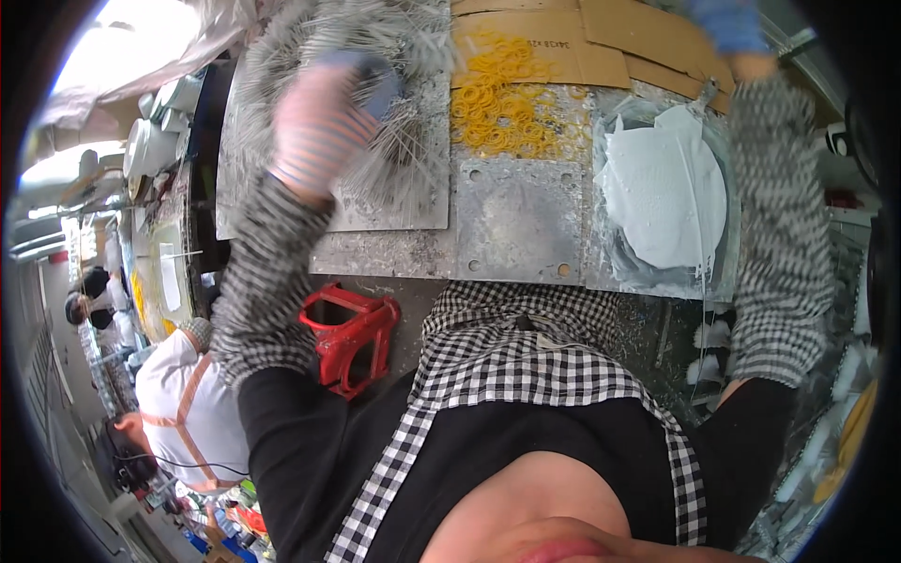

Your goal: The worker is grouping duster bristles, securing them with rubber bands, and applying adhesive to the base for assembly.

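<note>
Left hand (324, 117), blurred, seemingly touching white bristles (394, 159) near plate edge.

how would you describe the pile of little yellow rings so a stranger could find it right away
Start at the grey metal worktable in front of the person and look to its far middle edge, where flat brown cardboard sheets lie. The yellow rings spill across cardboard and metal there, between the grey bristly strands and the white sheet; nothing else nearby is bright yellow.
</note>
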A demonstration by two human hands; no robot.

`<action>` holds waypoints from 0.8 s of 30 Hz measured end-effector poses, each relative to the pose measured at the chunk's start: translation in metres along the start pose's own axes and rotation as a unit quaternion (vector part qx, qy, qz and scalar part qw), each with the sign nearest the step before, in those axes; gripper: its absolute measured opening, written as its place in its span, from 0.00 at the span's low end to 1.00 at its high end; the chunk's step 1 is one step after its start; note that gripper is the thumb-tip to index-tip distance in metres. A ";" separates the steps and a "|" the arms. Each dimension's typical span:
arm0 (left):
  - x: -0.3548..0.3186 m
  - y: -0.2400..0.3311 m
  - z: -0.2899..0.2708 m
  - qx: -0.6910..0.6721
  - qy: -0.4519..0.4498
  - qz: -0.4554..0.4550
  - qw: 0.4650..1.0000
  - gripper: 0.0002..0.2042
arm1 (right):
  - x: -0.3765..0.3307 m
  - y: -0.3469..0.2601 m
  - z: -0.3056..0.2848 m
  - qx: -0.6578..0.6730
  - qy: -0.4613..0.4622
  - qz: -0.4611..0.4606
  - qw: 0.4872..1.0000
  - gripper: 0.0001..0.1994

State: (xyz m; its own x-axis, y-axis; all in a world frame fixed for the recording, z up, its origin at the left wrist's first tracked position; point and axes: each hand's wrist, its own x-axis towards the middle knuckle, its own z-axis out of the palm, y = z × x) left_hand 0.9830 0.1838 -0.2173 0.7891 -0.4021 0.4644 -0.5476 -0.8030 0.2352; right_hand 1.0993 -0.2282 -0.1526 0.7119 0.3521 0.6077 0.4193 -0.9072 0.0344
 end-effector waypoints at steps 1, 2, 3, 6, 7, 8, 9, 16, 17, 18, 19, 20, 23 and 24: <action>-0.019 0.026 0.004 0.128 -0.035 -0.041 0.990 0.11 | -0.023 -0.043 0.021 0.143 -0.128 0.038 0.981 0.25; -0.035 0.030 0.023 0.153 -0.041 -0.054 0.986 0.19 | -0.054 -0.081 0.045 0.318 -0.179 0.063 0.929 0.11; -0.041 0.039 0.033 0.159 -0.092 -0.105 0.977 0.21 | -0.085 -0.120 0.067 0.301 -0.210 0.039 0.929 0.19; -0.060 0.025 0.071 0.217 -0.062 -0.136 0.965 0.30 | -0.143 -0.213 0.100 0.279 -0.374 0.018 0.884 0.20; -0.055 0.025 0.079 0.230 -0.106 -0.195 0.947 0.38 | -0.147 -0.232 0.105 0.227 -0.427 0.031 0.875 0.20; -0.054 0.026 0.088 0.230 -0.106 -0.197 0.947 0.38 | -0.158 -0.245 0.119 0.227 -0.428 0.029 0.874 0.20; -0.054 0.026 0.101 0.266 -0.074 -0.200 0.940 0.41 | -0.171 -0.256 0.138 0.215 -0.412 0.043 0.885 0.20; -0.058 0.032 0.110 0.308 -0.136 -0.263 0.904 0.48 | -0.193 -0.263 0.139 0.220 -0.422 0.092 0.875 0.21; -0.064 0.031 0.106 0.299 -0.141 -0.261 0.907 0.49 | -0.196 -0.262 0.136 0.226 -0.425 0.086 0.873 0.21; -0.070 0.030 0.101 0.290 -0.147 -0.258 0.910 0.50 | -0.196 -0.262 0.134 0.226 -0.425 0.086 0.872 0.21; -0.079 0.028 0.100 0.290 -0.139 -0.253 0.913 0.52 | -0.196 -0.261 0.132 0.257 -0.445 0.094 0.853 0.20; -0.081 0.029 0.098 0.288 -0.140 -0.251 0.914 0.52 | -0.196 -0.261 0.129 0.287 -0.464 0.105 0.832 0.20; -0.088 0.029 0.089 0.302 -0.131 -0.240 0.913 0.51 | -0.202 -0.275 0.136 0.255 -0.404 0.108 0.872 0.19; -0.090 0.031 0.086 0.304 -0.133 -0.242 0.912 0.51 | -0.200 -0.279 0.135 0.258 -0.405 0.106 0.871 0.19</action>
State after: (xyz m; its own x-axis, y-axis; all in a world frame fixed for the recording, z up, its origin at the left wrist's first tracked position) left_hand 0.9191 0.1572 -0.3253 0.9811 0.0372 0.1897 0.0751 -0.9776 -0.1966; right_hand 0.9161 -0.0139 -0.3912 0.8804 0.4252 -0.2101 0.2778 -0.8214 -0.4982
